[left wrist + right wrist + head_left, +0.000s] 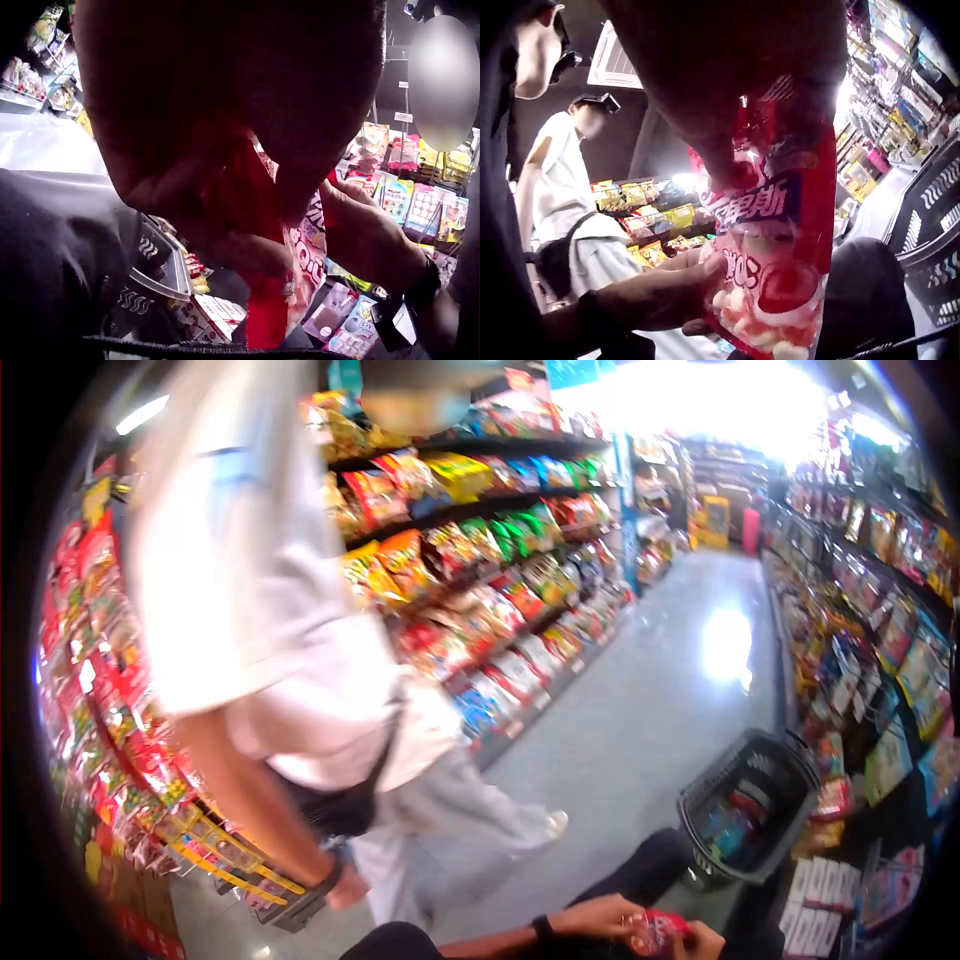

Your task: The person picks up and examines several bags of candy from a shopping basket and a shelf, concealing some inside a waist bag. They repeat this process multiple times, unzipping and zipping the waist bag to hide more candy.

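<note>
A red candy bag (657, 933) is held between both hands at the bottom of the head view. My left hand (600, 916) grips its left side, and my right hand (703, 942) pinches its right side. In the right wrist view the bag (769, 262) shows white lettering and pale sweets; my left hand (664, 289) holds its lower left edge while my dark right hand (742, 67) covers the top. The left wrist view shows my left hand (225, 112) large and dark before the bag (306, 255), with my right hand (375, 236) beyond.
A black basket (750, 805) with items inside stands on the floor (640, 680) near my knee. A person in a white shirt (290, 660) is close on the left, with a dark waist bag. Shelves of snack bags (460, 550) line the left; hanging packets (910, 670) line the right.
</note>
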Action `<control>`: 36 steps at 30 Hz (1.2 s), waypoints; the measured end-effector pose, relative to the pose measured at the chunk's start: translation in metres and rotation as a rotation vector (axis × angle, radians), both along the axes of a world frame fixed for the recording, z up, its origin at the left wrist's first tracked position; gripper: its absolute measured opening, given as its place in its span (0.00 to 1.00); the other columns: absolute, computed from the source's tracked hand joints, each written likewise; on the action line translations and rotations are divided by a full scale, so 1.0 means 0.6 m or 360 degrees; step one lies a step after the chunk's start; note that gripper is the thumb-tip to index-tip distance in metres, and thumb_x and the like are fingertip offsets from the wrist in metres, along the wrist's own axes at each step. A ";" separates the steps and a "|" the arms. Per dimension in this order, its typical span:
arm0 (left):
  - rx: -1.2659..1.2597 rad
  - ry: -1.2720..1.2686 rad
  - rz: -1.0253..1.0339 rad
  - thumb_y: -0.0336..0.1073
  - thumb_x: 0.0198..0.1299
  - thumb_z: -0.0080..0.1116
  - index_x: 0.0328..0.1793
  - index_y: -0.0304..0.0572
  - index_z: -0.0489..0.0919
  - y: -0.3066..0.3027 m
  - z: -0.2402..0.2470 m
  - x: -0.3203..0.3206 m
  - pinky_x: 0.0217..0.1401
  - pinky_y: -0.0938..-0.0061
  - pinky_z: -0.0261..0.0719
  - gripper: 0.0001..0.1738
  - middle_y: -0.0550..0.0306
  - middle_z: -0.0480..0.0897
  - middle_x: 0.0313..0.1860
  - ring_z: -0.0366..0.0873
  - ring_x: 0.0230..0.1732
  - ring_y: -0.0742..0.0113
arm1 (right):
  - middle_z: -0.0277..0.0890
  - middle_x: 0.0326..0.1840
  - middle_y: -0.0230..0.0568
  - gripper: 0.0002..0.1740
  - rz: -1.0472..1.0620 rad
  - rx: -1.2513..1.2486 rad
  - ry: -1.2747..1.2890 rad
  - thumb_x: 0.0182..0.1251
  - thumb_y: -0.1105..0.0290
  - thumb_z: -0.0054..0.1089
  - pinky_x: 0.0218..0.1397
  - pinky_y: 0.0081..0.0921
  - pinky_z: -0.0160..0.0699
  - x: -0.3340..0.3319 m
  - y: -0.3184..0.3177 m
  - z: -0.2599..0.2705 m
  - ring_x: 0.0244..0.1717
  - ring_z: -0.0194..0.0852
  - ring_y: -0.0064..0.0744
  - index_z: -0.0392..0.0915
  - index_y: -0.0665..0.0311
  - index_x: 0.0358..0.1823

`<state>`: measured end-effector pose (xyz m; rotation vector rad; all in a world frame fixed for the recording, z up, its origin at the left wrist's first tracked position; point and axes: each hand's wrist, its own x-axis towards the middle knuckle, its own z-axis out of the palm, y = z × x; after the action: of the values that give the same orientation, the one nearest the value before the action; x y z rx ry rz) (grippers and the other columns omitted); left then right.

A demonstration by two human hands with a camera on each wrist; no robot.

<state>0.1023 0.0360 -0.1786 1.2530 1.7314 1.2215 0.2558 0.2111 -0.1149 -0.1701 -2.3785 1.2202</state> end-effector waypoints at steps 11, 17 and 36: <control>0.0046 -0.0406 0.0072 0.40 0.71 0.57 0.44 0.37 0.81 0.006 0.022 0.028 0.35 0.77 0.79 0.12 0.62 0.85 0.31 0.80 0.33 0.77 | 0.78 0.28 0.58 0.09 -0.0092 -0.0127 0.0199 0.65 0.72 0.59 0.32 0.38 0.74 -0.001 0.014 -0.006 0.26 0.77 0.53 0.81 0.72 0.40; -0.0205 -0.0410 -0.0175 0.43 0.69 0.61 0.51 0.39 0.83 0.044 0.009 -0.001 0.37 0.77 0.80 0.15 0.60 0.88 0.36 0.81 0.35 0.79 | 0.77 0.26 0.57 0.09 -0.0303 -0.0366 0.0132 0.65 0.70 0.61 0.33 0.39 0.73 0.025 0.026 0.022 0.27 0.77 0.52 0.80 0.71 0.37; 0.0998 0.1118 0.0207 0.18 0.40 0.58 0.45 0.38 0.87 0.107 0.213 -0.053 0.51 0.68 0.81 0.22 0.50 0.88 0.47 0.84 0.46 0.54 | 0.81 0.54 0.37 0.16 -0.0258 0.0552 0.0499 0.45 0.80 0.70 0.64 0.41 0.72 0.039 0.020 0.086 0.63 0.74 0.44 0.80 0.62 0.38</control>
<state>0.0703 0.1000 -0.0506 2.1657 1.9880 1.5968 0.2790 0.2233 -0.0631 -0.0529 -2.2068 0.6892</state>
